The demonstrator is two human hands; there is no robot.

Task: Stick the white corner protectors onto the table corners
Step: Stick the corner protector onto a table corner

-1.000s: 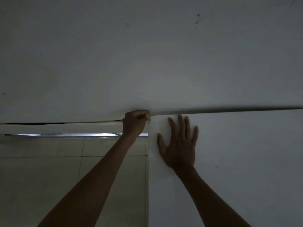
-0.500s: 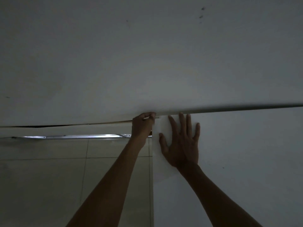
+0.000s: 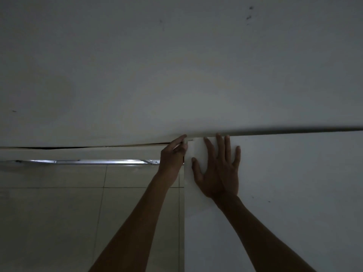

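White corner protector [image 3: 190, 143] sits at the flat white table's [image 3: 294, 193] far-left corner, against the wall [image 3: 176, 65]. Your left hand [image 3: 172, 160] pinches it, fingers now less curled than earlier; your right hand [image 3: 218, 173] lies spread flat beside it. Tiled floor [image 3: 78, 213] lies open leftward.

Pale wall [image 3: 176, 65] w/ dark specks fills upper view; tiled floor [image 3: 78, 222] lower left; metal strip [image 3: 88, 161] along wall base.

Wall [image 3: 176, 75] blocks beyond the table [image 3: 294, 193] corner; floor [image 3: 59, 222] side open.
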